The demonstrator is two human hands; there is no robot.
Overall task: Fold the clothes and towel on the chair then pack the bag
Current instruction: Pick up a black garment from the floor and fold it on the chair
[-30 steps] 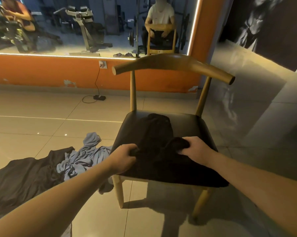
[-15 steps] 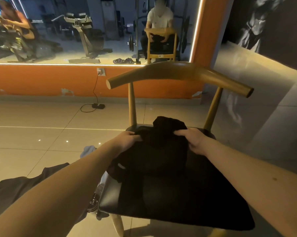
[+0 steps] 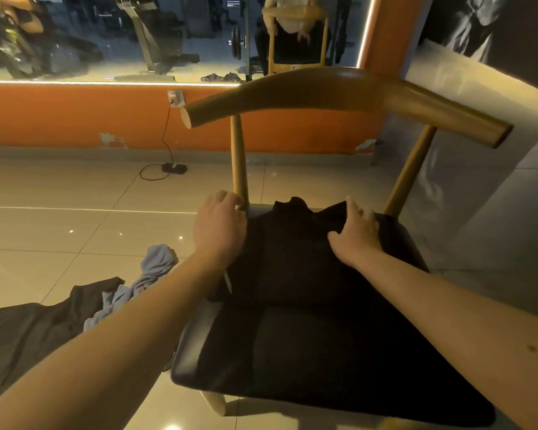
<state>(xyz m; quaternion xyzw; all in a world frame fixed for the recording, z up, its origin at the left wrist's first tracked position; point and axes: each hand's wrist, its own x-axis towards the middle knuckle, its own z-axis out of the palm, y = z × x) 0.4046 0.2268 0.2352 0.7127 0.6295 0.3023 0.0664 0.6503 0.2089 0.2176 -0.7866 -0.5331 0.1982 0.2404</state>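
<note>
Glossy beige floor tiles (image 3: 75,212) run to an orange wall under a mirror, and on them stands the wooden chair with a black padded seat (image 3: 323,88). On that seat lies the black cloth garment (image 3: 292,265), doubled over toward the backrest. A second ago we pinched its near edge in curled fingers. Since then we have carried that edge to the rear and let go, so both palms now press flat and hold nothing: our left hand (image 3: 219,226) at the far left corner, our right hand (image 3: 356,232) spread on the far right. We judge this fold laid and needing only smoothing. A pale blue towel (image 3: 156,268) and a dark crumpled cloth (image 3: 29,333) wait on the floor to the left, and we cannot make out a bag for certain.
</note>
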